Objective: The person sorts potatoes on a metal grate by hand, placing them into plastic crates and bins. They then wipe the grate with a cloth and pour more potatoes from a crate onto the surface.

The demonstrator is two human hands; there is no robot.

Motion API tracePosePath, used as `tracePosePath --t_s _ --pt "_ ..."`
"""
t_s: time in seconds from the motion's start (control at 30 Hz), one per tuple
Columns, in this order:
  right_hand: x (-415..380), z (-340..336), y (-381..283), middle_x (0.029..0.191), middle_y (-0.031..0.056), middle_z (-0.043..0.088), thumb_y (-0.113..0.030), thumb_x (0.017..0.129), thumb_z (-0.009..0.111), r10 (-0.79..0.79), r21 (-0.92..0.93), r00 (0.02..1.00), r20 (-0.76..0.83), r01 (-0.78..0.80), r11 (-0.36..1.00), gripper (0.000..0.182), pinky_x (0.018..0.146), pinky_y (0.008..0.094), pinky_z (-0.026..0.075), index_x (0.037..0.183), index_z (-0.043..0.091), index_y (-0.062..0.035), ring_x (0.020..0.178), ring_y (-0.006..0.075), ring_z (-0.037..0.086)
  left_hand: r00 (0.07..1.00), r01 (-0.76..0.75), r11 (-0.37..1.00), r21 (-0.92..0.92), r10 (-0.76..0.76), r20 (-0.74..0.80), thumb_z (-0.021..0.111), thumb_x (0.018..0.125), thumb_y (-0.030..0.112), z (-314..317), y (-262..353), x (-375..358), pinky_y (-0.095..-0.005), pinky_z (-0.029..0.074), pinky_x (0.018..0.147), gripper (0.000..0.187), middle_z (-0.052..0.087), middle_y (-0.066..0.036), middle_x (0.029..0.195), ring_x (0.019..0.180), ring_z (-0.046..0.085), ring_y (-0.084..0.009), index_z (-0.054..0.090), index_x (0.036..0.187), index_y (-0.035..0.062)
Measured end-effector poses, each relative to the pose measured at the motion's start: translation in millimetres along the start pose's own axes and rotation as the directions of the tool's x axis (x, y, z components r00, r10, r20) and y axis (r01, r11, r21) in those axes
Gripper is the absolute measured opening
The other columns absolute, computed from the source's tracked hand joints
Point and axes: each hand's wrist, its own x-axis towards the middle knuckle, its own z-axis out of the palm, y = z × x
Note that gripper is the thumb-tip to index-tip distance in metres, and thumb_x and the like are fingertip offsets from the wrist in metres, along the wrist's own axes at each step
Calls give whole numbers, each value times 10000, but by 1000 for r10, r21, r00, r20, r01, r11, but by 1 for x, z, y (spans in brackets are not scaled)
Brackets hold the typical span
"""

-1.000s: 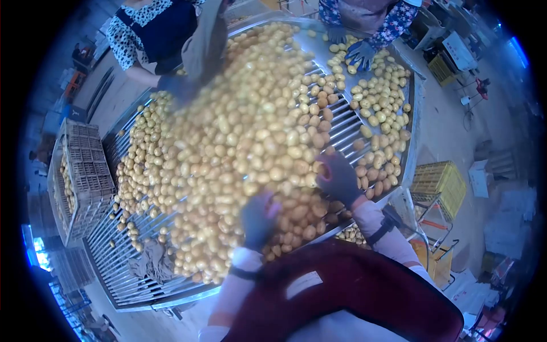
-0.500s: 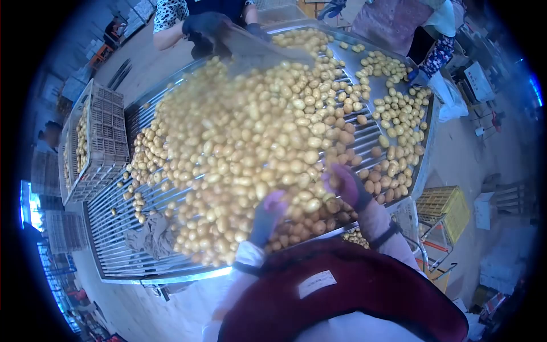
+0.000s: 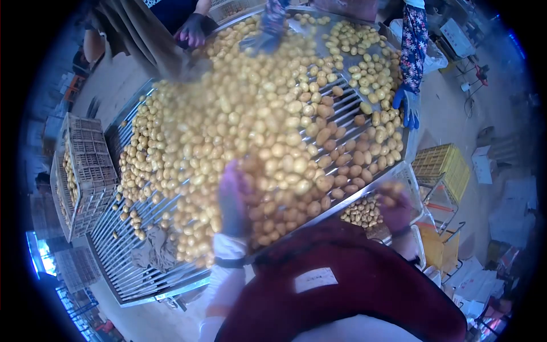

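Many yellow potatoes (image 3: 273,154) are heaped over a slatted metal sorting table (image 3: 117,268). My left hand (image 3: 235,199), in a purple and grey glove, reaches into the near side of the heap and touches potatoes; motion smears its fingers. Past the table's near edge, my right hand (image 3: 397,212) is over a crate (image 3: 419,196) with small potatoes (image 3: 363,212) in it. Its blurred fingers are closed around what look like potatoes (image 3: 391,189). A crumpled grey-brown cloth (image 3: 156,251) lies on the slats to the left.
Across the table, one co-worker's gloved hand (image 3: 192,33) is near a brown cloth or sack (image 3: 142,40). Another co-worker's blue-gloved hands (image 3: 408,105) are over the far and right side. A plastic crate of potatoes (image 3: 88,171) stands left; a yellow crate (image 3: 436,165) stands right.
My right hand has moved off the heap, rightward over the crate beyond the edge. My left hand has shifted left. The brown sack has swung left, and a co-worker's hand now reaches into the far potatoes.
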Motion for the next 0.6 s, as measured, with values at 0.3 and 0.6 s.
tracePosePath --t_s 0.3,0.6 --pt "-255 -234 -42 1315 177 582 -304 974 632 -903 -660 272 -332 -751 17 559 1039 382 428 1402 476 21 1213 285 557 882 -408 612 678 71 466 640 894 218 -52 -54 -47 -414 485 728 231 641 -102 914 827 604 -278 666 1077 79" --pt "102 100 148 1380 169 501 -279 870 689 229 -713 781 581 625 -319 370 1061 509 394 1200 630 -123 1291 395 456 760 -567 292 770 -174 626 674 824 271 -21 -41 -39 -473 484 686 239 641 -135 831 777 635 -344 664 1000 110"
